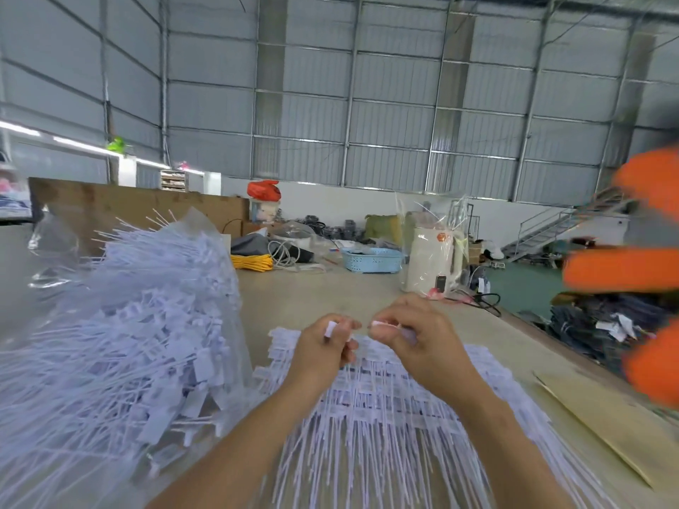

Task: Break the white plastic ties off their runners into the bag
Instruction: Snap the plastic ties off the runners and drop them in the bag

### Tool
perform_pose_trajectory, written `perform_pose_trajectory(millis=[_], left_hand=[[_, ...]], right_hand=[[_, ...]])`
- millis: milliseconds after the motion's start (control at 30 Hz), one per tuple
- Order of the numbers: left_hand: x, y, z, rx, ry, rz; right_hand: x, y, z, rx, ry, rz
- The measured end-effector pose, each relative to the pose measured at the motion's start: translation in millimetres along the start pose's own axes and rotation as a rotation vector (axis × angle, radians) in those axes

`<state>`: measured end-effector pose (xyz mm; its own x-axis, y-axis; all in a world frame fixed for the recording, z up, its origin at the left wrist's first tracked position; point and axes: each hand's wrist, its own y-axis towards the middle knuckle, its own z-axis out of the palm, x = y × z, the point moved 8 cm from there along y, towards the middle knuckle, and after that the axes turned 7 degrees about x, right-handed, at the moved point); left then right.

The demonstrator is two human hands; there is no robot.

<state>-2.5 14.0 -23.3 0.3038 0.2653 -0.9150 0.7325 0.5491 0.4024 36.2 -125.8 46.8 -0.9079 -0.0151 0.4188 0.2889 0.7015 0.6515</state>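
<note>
A flat stack of white plastic ties on their runners (385, 416) lies on the table in front of me, tails pointing toward me. My left hand (323, 350) pinches a white tie head between thumb and fingers just above the stack's far edge. My right hand (411, 336) pinches another white tie piece right beside it, the two hands almost touching. To the left stands a clear plastic bag (205, 229) heaped with loose white ties (121, 343).
A blurred person in orange (646, 273) stands at the right edge. Cardboard sheet (602, 424) lies at the right of the table. Farther back are a blue basket (371, 259), yellow cable (253, 261), a white appliance in plastic wrap (430, 262) and a brown board (139, 211).
</note>
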Motion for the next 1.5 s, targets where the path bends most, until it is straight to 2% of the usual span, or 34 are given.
perform_pose_trajectory(millis=[100,167,333,567,633,767,900,1000,1133,1333,1433,1500], left_hand=[[3.6,-9.2,27.6,0.124,-0.206,-0.135],[5.2,-14.0,38.1,0.198,-0.263,-0.196],[1.0,-15.9,34.1,0.229,-0.193,-0.056],[-6.5,-10.8,16.6,0.112,-0.021,0.033],[-6.0,-12.5,17.9,0.114,0.001,0.021],[-4.9,-14.7,19.7,0.141,-0.106,-0.05],[-7.1,-12.9,14.0,0.102,-0.089,-0.095],[-2.4,-13.8,13.9,0.111,-0.199,-0.193],[-2.3,-13.4,17.6,0.136,-0.309,-0.26],[-4.3,-15.5,25.5,0.23,-0.521,-0.381],[-11.6,-19.7,28.1,0.231,-0.589,-0.413],[-28.7,-25.3,25.8,0.276,-0.634,-0.436]], right_hand=[[-4.9,-0.2,15.7,0.072,-0.037,0.002],[-12.1,-1.5,16.8,0.079,-0.048,0.038],[-18.9,-3.7,19.4,0.106,-0.065,0.063],[-43.3,-5.0,22.4,0.228,-0.18,0.242],[-41.3,-5.3,25.4,0.244,-0.188,0.229],[-33.1,-4.5,25.5,0.192,-0.208,0.186],[-11.7,-2.7,25.4,0.108,-0.509,0.03],[4.2,-4.6,24.7,0.031,-0.67,-0.114],[6.0,-7.4,15.6,-0.047,-0.544,-0.129],[-5.6,-5.7,6.8,-0.158,-0.267,-0.053],[-5.1,-2.5,9.9,-0.174,-0.18,-0.059],[-12.2,-4.2,2.6,-0.222,-0.204,-0.049]])
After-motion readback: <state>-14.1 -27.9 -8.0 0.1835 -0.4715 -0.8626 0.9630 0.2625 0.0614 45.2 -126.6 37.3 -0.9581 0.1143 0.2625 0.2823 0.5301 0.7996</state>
